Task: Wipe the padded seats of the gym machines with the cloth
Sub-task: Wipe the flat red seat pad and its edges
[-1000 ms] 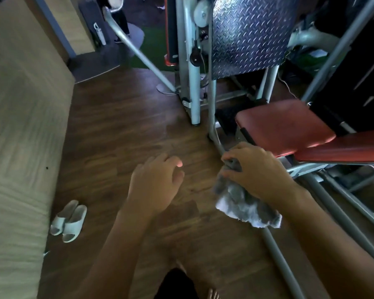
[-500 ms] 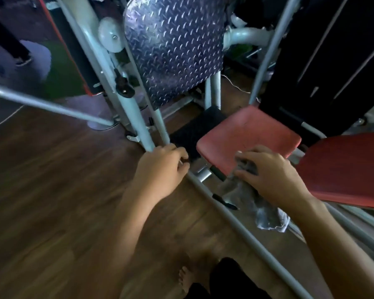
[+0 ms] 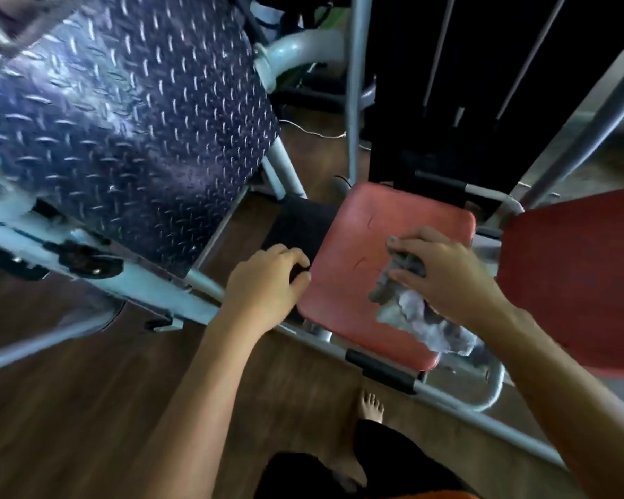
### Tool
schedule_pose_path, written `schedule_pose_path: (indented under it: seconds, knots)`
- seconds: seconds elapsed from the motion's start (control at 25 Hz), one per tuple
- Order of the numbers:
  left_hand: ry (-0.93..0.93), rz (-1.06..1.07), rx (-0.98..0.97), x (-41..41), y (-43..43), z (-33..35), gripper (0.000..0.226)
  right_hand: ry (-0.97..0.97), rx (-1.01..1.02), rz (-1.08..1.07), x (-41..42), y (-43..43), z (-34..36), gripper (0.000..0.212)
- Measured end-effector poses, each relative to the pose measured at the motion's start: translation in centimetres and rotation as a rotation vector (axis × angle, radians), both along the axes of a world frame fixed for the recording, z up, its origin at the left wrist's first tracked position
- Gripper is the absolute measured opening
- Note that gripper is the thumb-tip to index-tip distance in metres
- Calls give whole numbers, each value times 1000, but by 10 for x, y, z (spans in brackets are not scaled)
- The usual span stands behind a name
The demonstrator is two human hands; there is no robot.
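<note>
Head view: the cloth point(image 3: 411, 313), grey-white and crumpled, is pressed onto the right half of the red seat point(image 3: 361, 253), with its tail hung past the seat's near right corner. It is gripped by the right hand point(image 3: 447, 271), whose fingers are curled over the bunched top. The left hand point(image 3: 267, 286) is held at the seat's left edge with fingers curled; whether anything is gripped cannot be told. Just right of the seat a second red pad point(image 3: 573, 282) is seen. Left of the seat a dark tread plate point(image 3: 123, 120) is carried on a pale frame point(image 3: 159, 288). Nearer than the seat a bare foot point(image 3: 371, 408) is planted on the wood floor point(image 3: 87, 408).
</note>
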State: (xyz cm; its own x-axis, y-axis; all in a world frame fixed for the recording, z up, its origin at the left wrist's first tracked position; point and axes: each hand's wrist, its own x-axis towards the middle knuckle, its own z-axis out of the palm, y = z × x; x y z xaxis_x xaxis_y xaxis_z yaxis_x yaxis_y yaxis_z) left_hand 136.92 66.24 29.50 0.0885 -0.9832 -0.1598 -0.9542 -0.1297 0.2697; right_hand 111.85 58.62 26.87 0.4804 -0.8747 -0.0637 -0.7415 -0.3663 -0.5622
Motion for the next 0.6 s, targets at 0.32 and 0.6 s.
schedule_pose_path:
  seconds: [0.32, 0.6]
  knots:
    - [82, -199, 145, 67, -132, -123, 25, -27, 75, -323, 69, -39, -128, 47]
    - [320, -315, 269, 110, -171, -307, 29, -24, 126, -806, 143, -27, -324, 39]
